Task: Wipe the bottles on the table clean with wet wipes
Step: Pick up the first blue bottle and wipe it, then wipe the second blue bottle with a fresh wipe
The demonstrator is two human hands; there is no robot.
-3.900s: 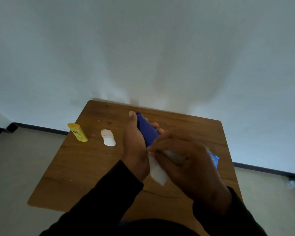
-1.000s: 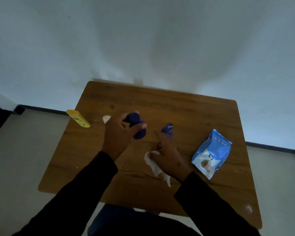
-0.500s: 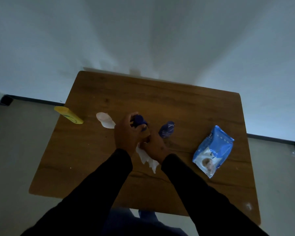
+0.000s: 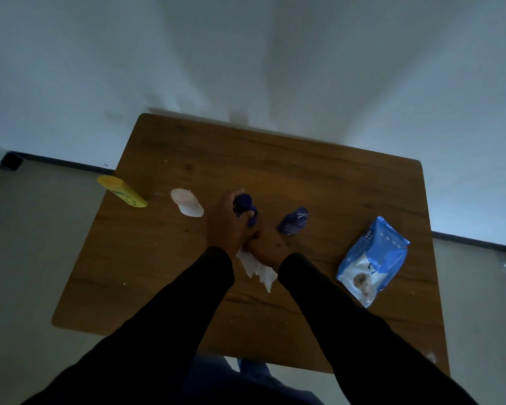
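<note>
My left hand point(image 4: 225, 226) grips a dark blue bottle point(image 4: 245, 206) standing on the wooden table point(image 4: 319, 185) near its middle. My right hand point(image 4: 266, 244) is pressed against the lower part of that bottle and holds a white wet wipe point(image 4: 257, 268), whose loose end trails towards me. A second dark blue bottle point(image 4: 293, 222) stands just to the right, apart from both hands. A pale pink-white bottle point(image 4: 186, 204) and a yellow bottle point(image 4: 122, 190) stand further left, the yellow one at the table's left edge.
A blue and white wet wipes pack point(image 4: 371, 260) lies on the right side of the table. The table's far edge meets a white wall. Grey floor shows on both sides, with a dark skirting line along the wall.
The dark blue bottle that I held lifted and wiped earlier now stands on the table. My right hand with the wipe has moved in against its base. The view has shifted slightly.
</note>
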